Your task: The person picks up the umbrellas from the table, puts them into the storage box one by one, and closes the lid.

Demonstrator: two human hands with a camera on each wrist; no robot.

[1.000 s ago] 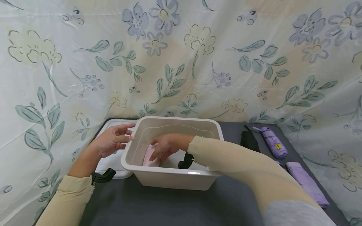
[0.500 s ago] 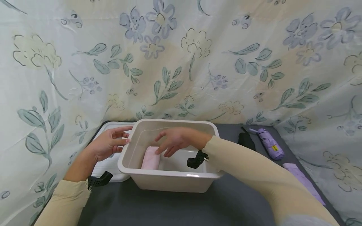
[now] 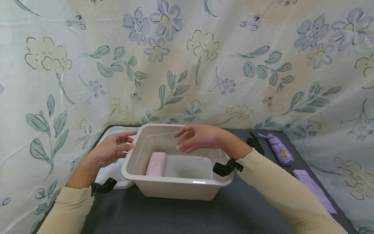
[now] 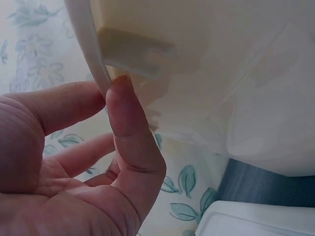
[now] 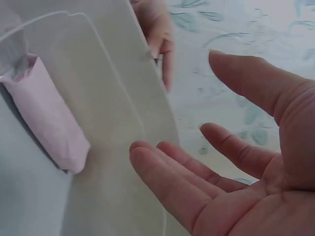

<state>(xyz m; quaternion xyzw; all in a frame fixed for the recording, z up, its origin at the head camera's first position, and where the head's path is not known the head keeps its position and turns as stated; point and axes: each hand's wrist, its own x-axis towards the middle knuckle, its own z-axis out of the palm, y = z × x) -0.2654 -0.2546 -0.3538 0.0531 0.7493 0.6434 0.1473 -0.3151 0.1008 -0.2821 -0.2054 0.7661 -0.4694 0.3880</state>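
A beige plastic bin [image 3: 181,188] stands on the dark table. Its left rim is pinched between the thumb and fingers of my left hand [image 3: 112,148]; the left wrist view shows that hand [image 4: 130,128] closely, with the rim between its fingertips. Inside, along the bin's left end, lies a pink cloth-covered bundle [image 3: 156,164], longish with rounded edges. My right hand [image 3: 201,138] is held above the bin's inside, fingers relaxed and loosely bent, with nothing in it. In the right wrist view this hand [image 5: 236,162] is apart from the pink bundle [image 5: 49,118].
At the table's right side lie a purple folded umbrella [image 3: 280,149] with a yellow label, a black folded umbrella [image 3: 255,146] and a lilac cloth-covered bundle [image 3: 315,191]. A white lid [image 3: 112,178] lies left of the bin. A floral curtain [image 3: 187,65] hangs behind.
My right hand has let go of the pink bundle and moved up and to the right, away from it. My left hand stays at the rim.
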